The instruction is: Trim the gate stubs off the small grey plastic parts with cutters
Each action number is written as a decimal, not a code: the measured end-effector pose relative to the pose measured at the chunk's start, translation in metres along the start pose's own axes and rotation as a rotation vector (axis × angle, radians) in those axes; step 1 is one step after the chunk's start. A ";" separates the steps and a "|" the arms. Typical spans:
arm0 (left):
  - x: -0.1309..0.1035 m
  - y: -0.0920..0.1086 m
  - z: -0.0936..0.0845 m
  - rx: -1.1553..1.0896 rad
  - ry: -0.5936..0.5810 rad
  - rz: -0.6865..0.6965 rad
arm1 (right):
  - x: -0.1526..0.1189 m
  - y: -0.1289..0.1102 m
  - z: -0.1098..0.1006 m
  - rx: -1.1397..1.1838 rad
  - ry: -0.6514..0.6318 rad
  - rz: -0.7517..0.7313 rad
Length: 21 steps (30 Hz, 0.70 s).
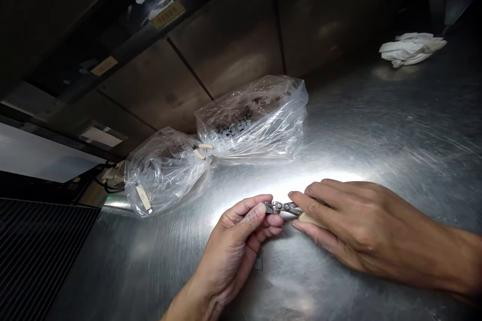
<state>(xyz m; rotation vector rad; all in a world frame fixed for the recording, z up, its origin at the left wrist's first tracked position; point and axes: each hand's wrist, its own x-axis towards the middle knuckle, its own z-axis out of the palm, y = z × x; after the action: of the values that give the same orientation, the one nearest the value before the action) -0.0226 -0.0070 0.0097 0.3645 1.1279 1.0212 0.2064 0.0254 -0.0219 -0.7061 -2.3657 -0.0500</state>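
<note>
1. One small dark metallic part (269,207) sits pinched in the left hand (241,235), at nine o'clock from steel cream-handled pliers (289,207) clasped in the right hand (350,225).
2. Loose pinching could drop it; slipping pliers could nick the left hand.

The single view comes from the wearer's head, looking forward and steeply down over the metal tabletop (158,266). It is close to the left hand (241,241) and right hand (361,220), whose forearms enter from the bottom and right edges. The clear plastic bags (259,125) lie farther off, before the metal back panel (235,52), and the crumpled white cloth (412,50) is well off at upper right. The frame sits askew: the shelf edge (124,55) climbs from lower left toward upper right. The field is wide, reaching the ribbed dark panel (41,256) at lower left.
</note>
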 end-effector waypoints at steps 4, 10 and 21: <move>0.001 0.002 -0.001 -0.043 0.011 0.008 | 0.000 0.002 0.000 0.016 0.031 0.028; 0.003 0.001 0.001 -0.086 0.072 -0.034 | 0.000 0.004 0.002 0.024 0.049 0.023; 0.005 -0.002 -0.003 -0.103 0.052 -0.031 | 0.002 0.002 0.002 0.036 0.036 0.036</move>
<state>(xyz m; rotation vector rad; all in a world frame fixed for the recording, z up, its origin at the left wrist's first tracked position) -0.0234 -0.0050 0.0046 0.2384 1.1191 1.0624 0.2043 0.0286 -0.0224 -0.7246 -2.3134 -0.0044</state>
